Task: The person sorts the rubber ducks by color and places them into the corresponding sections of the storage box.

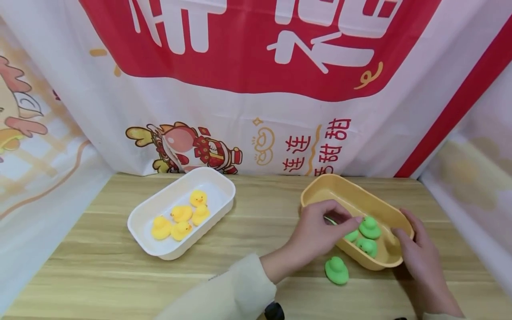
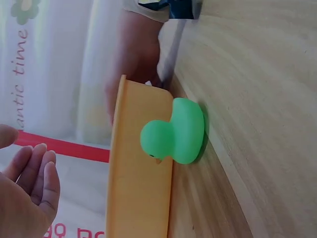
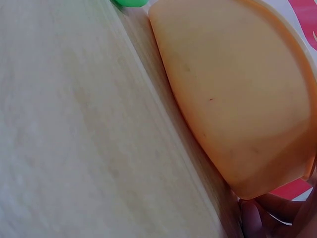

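An orange-yellow plastic basket (image 1: pixel 394 213) stands on the right of the table, with several green toy ducks (image 1: pixel 370 227) inside. My right hand (image 1: pixel 422 253) grips its right end, thumb over the rim and fingers outside. Above the ducks at the basket's near-left side is my left hand (image 1: pixel 320 226), partly hiding them. In the left wrist view, the left hand's (image 2: pixel 32 191) thumb and bent fingers are apart, with nothing between them. One more green duck (image 1: pixel 337 270) sits on the table in front of the basket, below the left hand.
A white basket (image 1: pixel 140 222) holding several yellow toy ducks (image 1: pixel 182 213) stands at the left. Printed cloth (image 1: pixel 256 102) hangs behind the wooden table (image 1: pixel 100 280) and along both sides.
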A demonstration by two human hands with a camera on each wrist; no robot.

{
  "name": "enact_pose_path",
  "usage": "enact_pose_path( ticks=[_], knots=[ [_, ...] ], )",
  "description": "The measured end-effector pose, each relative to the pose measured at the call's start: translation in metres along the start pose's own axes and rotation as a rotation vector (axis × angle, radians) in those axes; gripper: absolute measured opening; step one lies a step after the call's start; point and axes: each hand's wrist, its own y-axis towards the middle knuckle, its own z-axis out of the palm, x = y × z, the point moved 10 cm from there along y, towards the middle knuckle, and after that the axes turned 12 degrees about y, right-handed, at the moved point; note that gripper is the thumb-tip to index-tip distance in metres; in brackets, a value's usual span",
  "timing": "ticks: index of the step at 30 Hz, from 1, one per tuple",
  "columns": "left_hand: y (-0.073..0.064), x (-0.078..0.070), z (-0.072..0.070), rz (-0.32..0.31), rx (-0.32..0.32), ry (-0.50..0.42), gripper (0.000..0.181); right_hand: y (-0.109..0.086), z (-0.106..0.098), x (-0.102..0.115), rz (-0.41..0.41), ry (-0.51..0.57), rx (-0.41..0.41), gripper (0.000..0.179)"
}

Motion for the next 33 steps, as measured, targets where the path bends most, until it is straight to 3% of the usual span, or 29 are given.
enact_pose_path(
  ticks=[5, 12, 19, 25, 33],
  knots=[
    [-0.012, -0.001, -0.005, 0.005, 0.032, -0.014, 0.014, 0.001, 0.0, -0.001, 0.017, 0.003, -0.004, 0.067],
    [-0.028, 0.008, -0.003, -0.054, 0.09, -0.006, 0.014, 0.001, -0.002, -0.003, 0.032, -0.003, -0.021, 0.066],
    [-0.043, 0.027, 0.008, -0.059, 0.149, 0.097, 0.019, 0.0, 0.0, -0.001, 0.039, -0.013, -0.017, 0.067],
    [-0.051, 0.035, 0.021, -0.022, 0.226, 0.206, 0.023, -0.001, -0.001, -0.005, 0.058, -0.027, -0.019, 0.066],
    [-0.056, 0.045, 0.028, -0.029, 0.262, 0.201, 0.024, 0.0, 0.001, -0.003, 0.045, -0.03, -0.02, 0.066]
  ],
)
